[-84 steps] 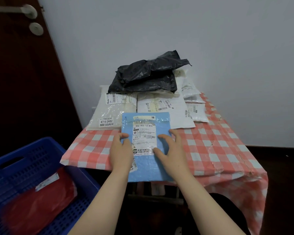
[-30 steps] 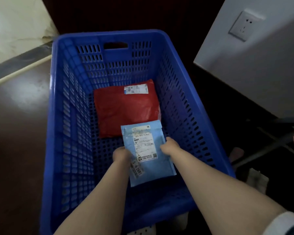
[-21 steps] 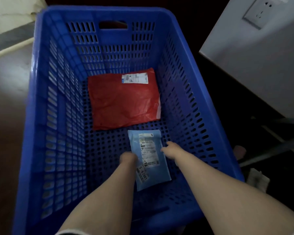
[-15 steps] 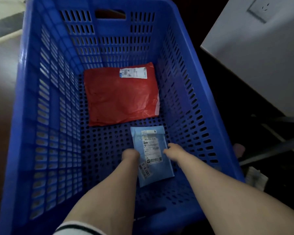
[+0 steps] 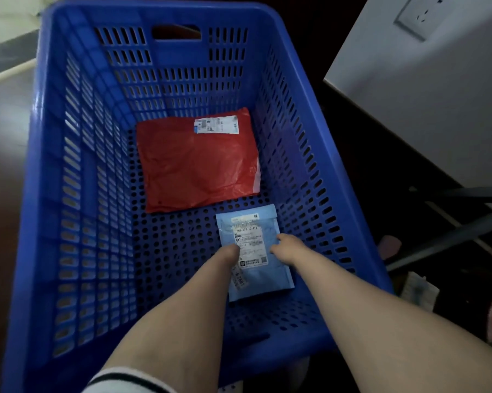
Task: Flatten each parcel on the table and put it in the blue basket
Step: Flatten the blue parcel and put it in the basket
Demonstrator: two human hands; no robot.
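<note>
The blue basket [image 5: 296, 114] fills the head view, seen from above. A flat red parcel [image 5: 193, 168] with a white label lies on its perforated floor toward the far end. Nearer to me, a light blue parcel [image 5: 256, 268] with a white shipping label lies flat on the floor by the right wall. My left hand [image 5: 228, 253] holds its left edge and my right hand [image 5: 285, 248] holds its right edge. Both forearms reach down over the near rim. The fingertips are hidden under the hands.
A white wall with a power socket [image 5: 422, 15] stands to the right of the basket. Dark table legs [image 5: 443, 236] cross the floor at the right. Brown floor [image 5: 3, 131] lies to the left.
The light blue parcel went from the table down into the basket. Over the last second my hands lowered it to the floor, and it now lies flat by the right wall.
</note>
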